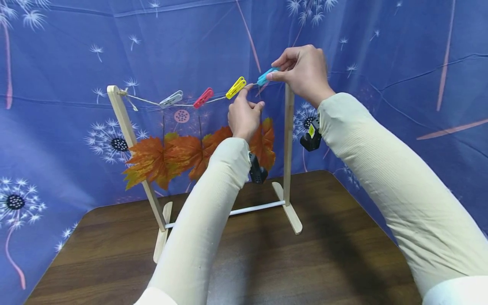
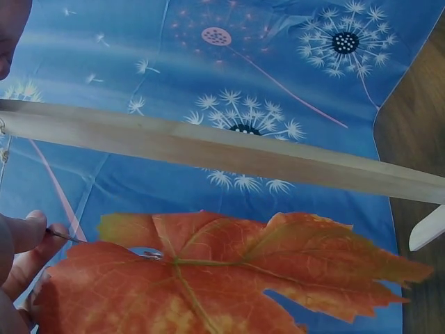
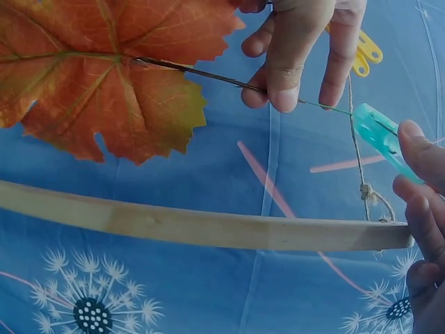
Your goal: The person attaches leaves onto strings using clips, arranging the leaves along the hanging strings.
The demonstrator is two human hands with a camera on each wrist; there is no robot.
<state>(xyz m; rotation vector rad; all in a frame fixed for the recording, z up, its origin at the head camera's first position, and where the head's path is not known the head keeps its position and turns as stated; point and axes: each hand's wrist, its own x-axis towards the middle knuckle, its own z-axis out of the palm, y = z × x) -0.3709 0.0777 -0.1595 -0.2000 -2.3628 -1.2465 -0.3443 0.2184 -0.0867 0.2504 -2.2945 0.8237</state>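
Observation:
In the head view my left hand [image 1: 244,116] is just under the string [image 1: 142,100], beside a yellow clothespin [image 1: 236,87]. Its thumb and a finger pinch the dark stem [image 3: 208,75] of an orange artificial leaf [image 2: 181,271], which hangs below. My right hand [image 1: 306,74] pinches a blue clothespin [image 1: 263,78] near the string's right end. In the right wrist view that clothespin's tip meets the string and the stem's thin green end; whether it clamps both I cannot tell.
A red clothespin [image 1: 203,98] and a pale grey one [image 1: 171,99] sit further left on the string, with leaves [image 1: 152,159] hanging below. Wooden posts [image 1: 289,148] hold the string, joined by a white rod [image 1: 257,208] above a brown table [image 1: 305,262]. Behind hangs a blue dandelion cloth [image 1: 213,38].

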